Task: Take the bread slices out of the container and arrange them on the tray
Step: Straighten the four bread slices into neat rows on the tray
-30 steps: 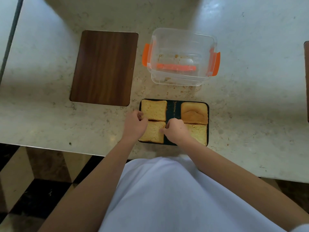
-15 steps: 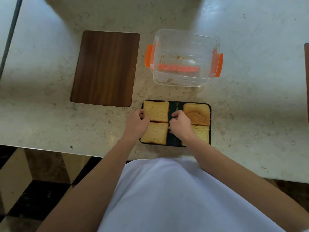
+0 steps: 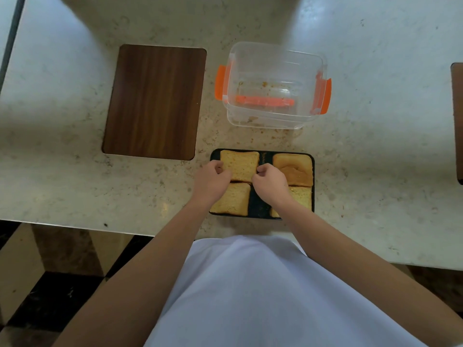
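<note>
A black tray [image 3: 258, 207] near the counter's front edge carries four toasted bread slices in two rows. My left hand [image 3: 211, 183] and my right hand [image 3: 270, 183] have curled fingers pinching the left and right edges of the far-left slice [image 3: 240, 164]. The far-right slice [image 3: 293, 169] lies free. My hands partly cover the near-left slice [image 3: 231, 200] and the near-right slice [image 3: 302, 198]. The clear container [image 3: 275, 71] with orange latches stands just behind the tray and holds only crumbs.
A brown wooden board [image 3: 154, 101] lies on the marble counter to the left of the container. Another brown board [image 3: 457, 121] shows at the right edge. Crumbs are scattered between container and tray. The counter's front edge runs just below the tray.
Both hands have moved away from me, from the near-left slice up to the far-left slice. My right hand shifted left and up off the near-right slice.
</note>
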`<action>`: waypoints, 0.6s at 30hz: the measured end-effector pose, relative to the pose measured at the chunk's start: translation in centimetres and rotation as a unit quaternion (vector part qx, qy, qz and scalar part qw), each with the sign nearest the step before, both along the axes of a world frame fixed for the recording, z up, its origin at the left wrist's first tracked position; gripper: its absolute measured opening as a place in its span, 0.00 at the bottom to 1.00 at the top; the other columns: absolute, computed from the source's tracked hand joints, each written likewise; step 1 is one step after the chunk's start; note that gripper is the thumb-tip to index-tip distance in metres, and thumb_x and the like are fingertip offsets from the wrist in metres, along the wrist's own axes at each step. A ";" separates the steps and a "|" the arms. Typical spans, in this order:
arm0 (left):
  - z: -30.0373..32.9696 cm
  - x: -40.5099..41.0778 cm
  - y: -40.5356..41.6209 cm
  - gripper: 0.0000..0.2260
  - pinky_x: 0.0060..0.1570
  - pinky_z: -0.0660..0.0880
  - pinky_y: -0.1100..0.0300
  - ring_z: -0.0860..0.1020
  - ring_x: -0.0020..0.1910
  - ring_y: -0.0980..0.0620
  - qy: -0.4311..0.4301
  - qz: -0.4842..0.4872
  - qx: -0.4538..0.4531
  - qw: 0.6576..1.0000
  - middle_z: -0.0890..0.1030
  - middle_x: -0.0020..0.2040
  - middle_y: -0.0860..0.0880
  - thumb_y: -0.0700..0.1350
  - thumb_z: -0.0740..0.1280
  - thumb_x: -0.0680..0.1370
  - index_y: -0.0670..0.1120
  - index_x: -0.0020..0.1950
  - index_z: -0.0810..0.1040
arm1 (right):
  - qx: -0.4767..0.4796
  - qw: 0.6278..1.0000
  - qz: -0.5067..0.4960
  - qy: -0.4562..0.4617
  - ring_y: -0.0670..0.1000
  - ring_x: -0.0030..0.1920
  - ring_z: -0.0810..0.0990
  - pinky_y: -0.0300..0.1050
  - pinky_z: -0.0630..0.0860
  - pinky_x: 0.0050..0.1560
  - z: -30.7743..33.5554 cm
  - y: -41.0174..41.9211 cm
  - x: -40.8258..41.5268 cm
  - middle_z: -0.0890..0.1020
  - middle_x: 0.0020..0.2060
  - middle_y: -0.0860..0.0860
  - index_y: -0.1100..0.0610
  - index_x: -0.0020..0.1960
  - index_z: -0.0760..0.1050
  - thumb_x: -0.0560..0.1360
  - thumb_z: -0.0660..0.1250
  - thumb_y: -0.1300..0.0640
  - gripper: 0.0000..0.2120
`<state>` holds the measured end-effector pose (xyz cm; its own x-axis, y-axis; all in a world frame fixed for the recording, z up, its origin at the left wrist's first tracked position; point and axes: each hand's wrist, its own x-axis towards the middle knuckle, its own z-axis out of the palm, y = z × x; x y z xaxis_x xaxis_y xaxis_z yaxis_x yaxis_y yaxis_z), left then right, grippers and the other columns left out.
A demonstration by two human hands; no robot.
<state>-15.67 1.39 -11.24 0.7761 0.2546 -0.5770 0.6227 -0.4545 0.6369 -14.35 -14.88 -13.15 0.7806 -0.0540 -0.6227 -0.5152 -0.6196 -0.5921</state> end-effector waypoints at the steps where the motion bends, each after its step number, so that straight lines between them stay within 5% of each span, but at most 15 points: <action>1: 0.1 0.1 -0.1 0.21 0.54 0.68 0.59 0.73 0.56 0.55 0.003 0.000 -0.003 1.000 0.77 0.59 0.51 0.48 0.65 0.80 0.45 0.72 0.74 | 0.000 1.000 0.000 -0.001 0.37 0.40 0.71 0.35 0.66 0.34 0.0 -0.1 0.0 0.78 0.55 0.50 0.59 0.72 0.72 0.78 0.63 0.56 0.23; 7: 0.8 -1.2 0.7 0.21 0.56 0.67 0.58 0.74 0.63 0.51 0.016 0.020 -0.002 1.000 0.78 0.65 0.48 0.48 0.64 0.80 0.44 0.72 0.73 | 0.007 1.000 0.006 -0.009 0.49 0.51 0.76 0.41 0.71 0.41 1.0 -0.6 -1.2 0.77 0.55 0.49 0.58 0.70 0.71 0.78 0.64 0.55 0.21; 13: 1.0 -4.1 2.0 0.20 0.54 0.67 0.59 0.74 0.56 0.54 0.021 0.044 0.014 0.999 0.80 0.65 0.46 0.46 0.64 0.80 0.42 0.72 0.75 | 0.034 0.997 0.029 0.060 0.52 0.50 0.82 0.54 0.82 0.53 1.1 -1.2 -4.3 0.82 0.52 0.51 0.58 0.68 0.72 0.78 0.64 0.55 0.19; 18: 1.0 -5.3 1.6 0.12 0.52 0.67 0.58 0.74 0.48 0.56 0.030 0.033 0.017 0.999 0.78 0.53 0.51 0.45 0.63 0.80 0.48 0.62 0.80 | 0.021 0.994 0.073 0.081 0.45 0.44 0.80 0.42 0.76 0.40 0.9 -1.1 -5.3 0.80 0.46 0.47 0.58 0.68 0.75 0.78 0.63 0.55 0.19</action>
<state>-20.93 2.95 -10.27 0.7218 0.3237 -0.6118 0.6879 -0.4323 0.5829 -19.68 -15.93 -12.23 0.6678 0.0811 -0.7399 -0.5122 -0.6711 -0.5359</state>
